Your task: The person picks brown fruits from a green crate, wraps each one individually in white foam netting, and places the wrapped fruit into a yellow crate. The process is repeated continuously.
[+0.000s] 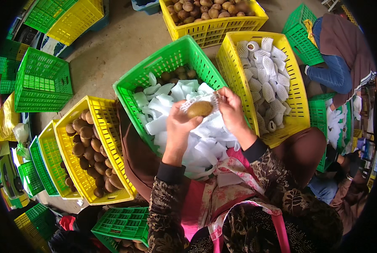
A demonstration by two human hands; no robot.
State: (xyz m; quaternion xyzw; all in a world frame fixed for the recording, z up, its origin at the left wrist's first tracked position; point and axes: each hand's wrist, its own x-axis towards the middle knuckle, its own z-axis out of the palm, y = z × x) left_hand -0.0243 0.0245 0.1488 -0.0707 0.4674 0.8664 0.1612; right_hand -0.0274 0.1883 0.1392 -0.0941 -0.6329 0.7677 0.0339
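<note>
A brown kiwifruit (200, 109) lies in the fingers of my left hand (182, 121), partly inside a white foam net sleeve (191, 103). My right hand (233, 109) pinches the sleeve's edge at the fruit's right end. Both hands are above a green plastic crate (144, 68) in front of me. Loose white foam net sleeves (204, 148) fill most of that crate, and several kiwifruit (180, 73) show at its far end. To the right, a yellow crate (236, 76) holds many kiwifruit in foam nets (268, 91).
On the left, a yellow crate (108, 126) holds bare kiwifruit (89, 148). Another yellow crate of fruit (213, 30) stands at the back. A green crate (43, 85) is far left. At right, a person (340, 53) reaches into a green crate of foam sleeves (318, 117).
</note>
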